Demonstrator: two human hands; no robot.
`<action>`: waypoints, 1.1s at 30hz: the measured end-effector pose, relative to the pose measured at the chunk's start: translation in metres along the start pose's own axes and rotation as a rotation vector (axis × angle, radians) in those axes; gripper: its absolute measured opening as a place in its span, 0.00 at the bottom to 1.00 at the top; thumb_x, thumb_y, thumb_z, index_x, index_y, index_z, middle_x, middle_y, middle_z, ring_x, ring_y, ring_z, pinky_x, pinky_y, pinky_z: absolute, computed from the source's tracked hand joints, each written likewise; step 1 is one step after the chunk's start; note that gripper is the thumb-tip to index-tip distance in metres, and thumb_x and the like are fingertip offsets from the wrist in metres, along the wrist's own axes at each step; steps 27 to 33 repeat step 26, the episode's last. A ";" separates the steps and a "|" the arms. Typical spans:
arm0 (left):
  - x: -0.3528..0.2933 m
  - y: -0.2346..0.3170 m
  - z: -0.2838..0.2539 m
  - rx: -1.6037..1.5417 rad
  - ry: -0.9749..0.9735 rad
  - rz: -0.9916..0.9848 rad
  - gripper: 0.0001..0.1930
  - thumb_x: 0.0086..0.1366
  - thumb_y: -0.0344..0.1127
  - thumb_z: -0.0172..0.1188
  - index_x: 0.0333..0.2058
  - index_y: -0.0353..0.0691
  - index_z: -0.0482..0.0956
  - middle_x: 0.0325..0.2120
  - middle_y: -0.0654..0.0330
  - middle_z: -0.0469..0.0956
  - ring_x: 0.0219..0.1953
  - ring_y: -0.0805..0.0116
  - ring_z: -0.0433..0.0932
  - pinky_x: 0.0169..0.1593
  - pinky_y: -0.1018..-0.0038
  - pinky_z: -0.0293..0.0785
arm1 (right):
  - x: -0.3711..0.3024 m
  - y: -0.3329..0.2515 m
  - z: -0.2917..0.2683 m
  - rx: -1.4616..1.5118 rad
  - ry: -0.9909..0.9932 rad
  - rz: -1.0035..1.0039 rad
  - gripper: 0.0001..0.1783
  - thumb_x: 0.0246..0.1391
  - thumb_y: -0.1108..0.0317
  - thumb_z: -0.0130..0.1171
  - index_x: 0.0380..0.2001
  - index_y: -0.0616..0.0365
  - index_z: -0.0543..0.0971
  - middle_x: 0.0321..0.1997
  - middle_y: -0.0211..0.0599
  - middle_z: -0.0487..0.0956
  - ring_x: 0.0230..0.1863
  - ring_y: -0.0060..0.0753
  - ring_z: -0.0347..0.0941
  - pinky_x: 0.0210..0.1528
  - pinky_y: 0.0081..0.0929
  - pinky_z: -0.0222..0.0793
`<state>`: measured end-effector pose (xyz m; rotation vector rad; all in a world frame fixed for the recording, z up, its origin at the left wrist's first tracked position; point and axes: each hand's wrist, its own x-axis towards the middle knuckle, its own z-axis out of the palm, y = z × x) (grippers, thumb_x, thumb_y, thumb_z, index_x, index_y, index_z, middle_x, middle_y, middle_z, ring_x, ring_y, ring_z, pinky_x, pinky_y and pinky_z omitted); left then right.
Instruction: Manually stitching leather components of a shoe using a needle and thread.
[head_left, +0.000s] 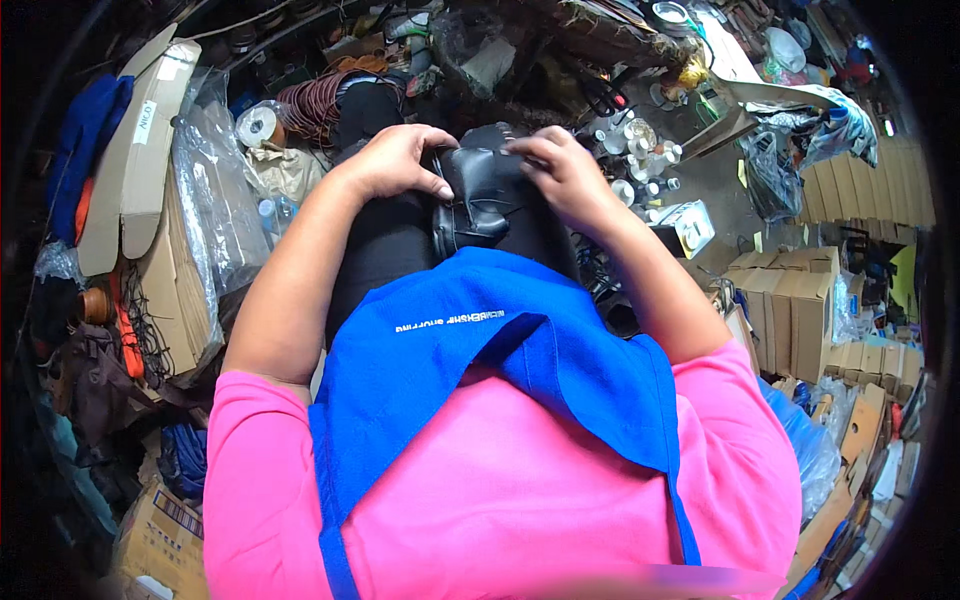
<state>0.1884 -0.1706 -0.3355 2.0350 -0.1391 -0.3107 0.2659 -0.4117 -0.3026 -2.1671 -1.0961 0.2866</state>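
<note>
A black leather shoe lies on my black-trousered lap, just beyond the blue apron. My left hand is closed round the shoe's left side, its thumb pressed along the leather. At the shoe's far right edge, my right hand is bent with its fingertips pinched together. What sits between those fingertips, if anything, is too small to make out. Part of the shoe is hidden beneath my left hand, and its dark leather blends into the trousers.
Left of my legs stand folded cardboard, a white spool and a coil of reddish-brown cord. To the right are several small jars and bottles and a white container. Cardboard boxes pile up farther right.
</note>
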 end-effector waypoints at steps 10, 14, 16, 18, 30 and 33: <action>0.002 0.008 -0.003 0.018 -0.004 -0.068 0.30 0.41 0.34 0.72 0.46 0.34 0.74 0.40 0.58 0.76 0.44 0.68 0.72 0.51 0.74 0.65 | -0.022 -0.021 0.001 -0.135 -0.076 -0.079 0.08 0.42 0.69 0.63 0.30 0.53 0.82 0.27 0.40 0.77 0.30 0.41 0.75 0.32 0.32 0.70; 0.001 0.009 -0.001 0.041 0.009 -0.041 0.29 0.41 0.36 0.72 0.45 0.35 0.76 0.39 0.57 0.76 0.44 0.66 0.72 0.51 0.73 0.65 | -0.017 -0.023 0.005 0.051 -0.057 -0.027 0.09 0.43 0.68 0.63 0.31 0.55 0.82 0.27 0.41 0.76 0.29 0.41 0.75 0.33 0.31 0.70; 0.001 0.008 -0.002 0.032 0.009 -0.038 0.29 0.41 0.37 0.72 0.45 0.35 0.76 0.39 0.57 0.76 0.44 0.65 0.72 0.51 0.73 0.65 | -0.012 -0.023 0.006 0.039 -0.100 -0.032 0.08 0.45 0.70 0.62 0.32 0.56 0.81 0.27 0.38 0.75 0.30 0.35 0.73 0.33 0.27 0.68; 0.000 0.007 -0.002 0.025 0.006 -0.037 0.28 0.41 0.37 0.72 0.44 0.35 0.76 0.39 0.56 0.76 0.44 0.65 0.72 0.51 0.73 0.65 | -0.008 -0.024 0.007 0.008 -0.129 -0.054 0.08 0.45 0.71 0.62 0.32 0.56 0.81 0.26 0.38 0.75 0.29 0.35 0.74 0.32 0.28 0.68; 0.002 0.003 -0.003 0.120 0.040 0.056 0.30 0.40 0.43 0.71 0.44 0.38 0.77 0.38 0.52 0.79 0.43 0.59 0.77 0.49 0.70 0.69 | -0.005 -0.032 -0.001 -0.096 -0.200 -0.020 0.09 0.40 0.66 0.62 0.29 0.53 0.82 0.30 0.40 0.78 0.33 0.40 0.76 0.41 0.33 0.69; 0.002 0.003 -0.003 0.120 0.040 0.056 0.30 0.40 0.43 0.71 0.44 0.38 0.77 0.38 0.52 0.79 0.43 0.59 0.77 0.49 0.70 0.69 | -0.005 -0.032 -0.001 -0.096 -0.200 -0.020 0.09 0.40 0.66 0.62 0.29 0.53 0.82 0.30 0.40 0.78 0.33 0.40 0.76 0.41 0.33 0.69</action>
